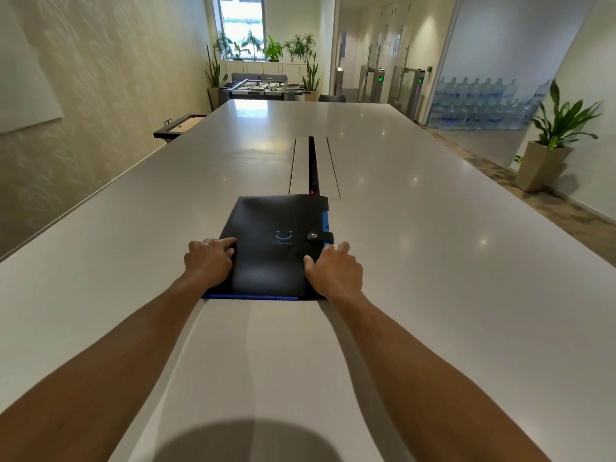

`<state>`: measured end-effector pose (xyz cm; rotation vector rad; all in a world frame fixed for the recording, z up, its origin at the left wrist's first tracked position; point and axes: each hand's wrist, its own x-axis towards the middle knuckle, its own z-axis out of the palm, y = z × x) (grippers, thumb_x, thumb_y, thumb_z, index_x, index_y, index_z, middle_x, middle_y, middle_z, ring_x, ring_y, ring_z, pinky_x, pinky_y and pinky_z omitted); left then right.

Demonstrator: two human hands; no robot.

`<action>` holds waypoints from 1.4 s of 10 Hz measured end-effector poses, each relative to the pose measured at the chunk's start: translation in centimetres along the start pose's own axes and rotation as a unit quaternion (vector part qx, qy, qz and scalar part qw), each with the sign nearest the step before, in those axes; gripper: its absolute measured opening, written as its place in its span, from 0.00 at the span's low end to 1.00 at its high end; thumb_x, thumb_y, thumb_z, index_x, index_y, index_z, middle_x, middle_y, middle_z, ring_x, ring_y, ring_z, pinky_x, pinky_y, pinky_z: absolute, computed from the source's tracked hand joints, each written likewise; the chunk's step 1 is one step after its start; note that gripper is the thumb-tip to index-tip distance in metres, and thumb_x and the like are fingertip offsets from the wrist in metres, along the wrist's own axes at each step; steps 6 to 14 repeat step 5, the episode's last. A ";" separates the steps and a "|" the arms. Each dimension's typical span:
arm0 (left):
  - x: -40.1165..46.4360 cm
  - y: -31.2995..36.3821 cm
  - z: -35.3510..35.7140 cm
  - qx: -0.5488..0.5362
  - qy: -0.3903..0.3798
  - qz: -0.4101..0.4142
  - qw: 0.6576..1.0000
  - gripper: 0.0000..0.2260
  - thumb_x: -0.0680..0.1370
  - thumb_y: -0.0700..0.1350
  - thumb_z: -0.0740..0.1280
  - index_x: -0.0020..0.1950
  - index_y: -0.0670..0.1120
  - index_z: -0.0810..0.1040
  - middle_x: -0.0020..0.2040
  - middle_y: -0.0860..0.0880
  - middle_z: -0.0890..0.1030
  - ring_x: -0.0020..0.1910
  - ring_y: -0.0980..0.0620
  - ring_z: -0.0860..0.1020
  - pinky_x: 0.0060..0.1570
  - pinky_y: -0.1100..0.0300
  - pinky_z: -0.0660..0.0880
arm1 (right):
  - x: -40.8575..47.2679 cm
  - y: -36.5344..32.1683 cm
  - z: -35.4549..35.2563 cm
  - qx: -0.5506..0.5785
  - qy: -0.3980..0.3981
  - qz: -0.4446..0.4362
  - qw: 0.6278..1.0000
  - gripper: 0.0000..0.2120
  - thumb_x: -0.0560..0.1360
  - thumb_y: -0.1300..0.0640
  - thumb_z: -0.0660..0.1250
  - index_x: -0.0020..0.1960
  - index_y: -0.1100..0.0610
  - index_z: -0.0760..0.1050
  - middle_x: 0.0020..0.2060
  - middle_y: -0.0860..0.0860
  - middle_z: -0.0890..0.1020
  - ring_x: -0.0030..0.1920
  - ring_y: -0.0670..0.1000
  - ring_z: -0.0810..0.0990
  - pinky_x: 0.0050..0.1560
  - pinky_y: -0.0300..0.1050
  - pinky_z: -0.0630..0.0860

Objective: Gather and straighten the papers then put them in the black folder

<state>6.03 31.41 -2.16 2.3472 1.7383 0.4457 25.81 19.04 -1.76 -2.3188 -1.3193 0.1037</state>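
Note:
The black folder (271, 241) lies closed and flat on the long white table (433, 261), with its strap snapped across the right edge and blue trim showing along its near and right sides. My left hand (208, 261) grips the folder's left edge, fingers curled onto the cover. My right hand (335, 270) grips the right edge just below the snap strap, thumb on the cover. No loose papers are visible; whatever is inside the folder is hidden.
A cable slot (313, 165) with a small red light runs down the table's middle just beyond the folder. A potted plant (553, 141) stands on the floor at the right. A foosball table (258, 88) sits past the far end.

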 end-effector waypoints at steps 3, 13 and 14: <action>-3.2 0.0 -0.9 -0.114 0.095 -0.033 0.988 0.13 0.80 0.44 0.62 0.63 0.43 0.76 0.62 0.38 0.74 0.60 0.38 0.72 0.60 0.44 0.70 | -2.2 1.8 -2.4 0.037 -0.020 0.004 0.999 0.25 0.79 0.40 0.53 0.65 0.57 0.69 0.57 0.56 0.75 0.54 0.57 0.78 0.52 0.51 0.74; -9.2 2.2 -0.8 -0.146 0.135 0.027 0.980 0.12 0.80 0.43 0.62 0.62 0.41 0.75 0.62 0.41 0.73 0.59 0.42 0.73 0.60 0.48 0.72 | -6.3 3.8 -4.2 0.039 0.053 -0.020 0.998 0.17 0.79 0.46 0.56 0.57 0.56 0.75 0.50 0.53 0.79 0.47 0.53 0.80 0.47 0.48 0.76; -9.2 2.2 -0.8 -0.146 0.135 0.027 0.980 0.12 0.80 0.43 0.62 0.62 0.41 0.75 0.62 0.41 0.73 0.59 0.42 0.73 0.60 0.48 0.72 | -6.3 3.8 -4.2 0.039 0.053 -0.020 0.998 0.17 0.79 0.46 0.56 0.57 0.56 0.75 0.50 0.53 0.79 0.47 0.53 0.80 0.47 0.48 0.76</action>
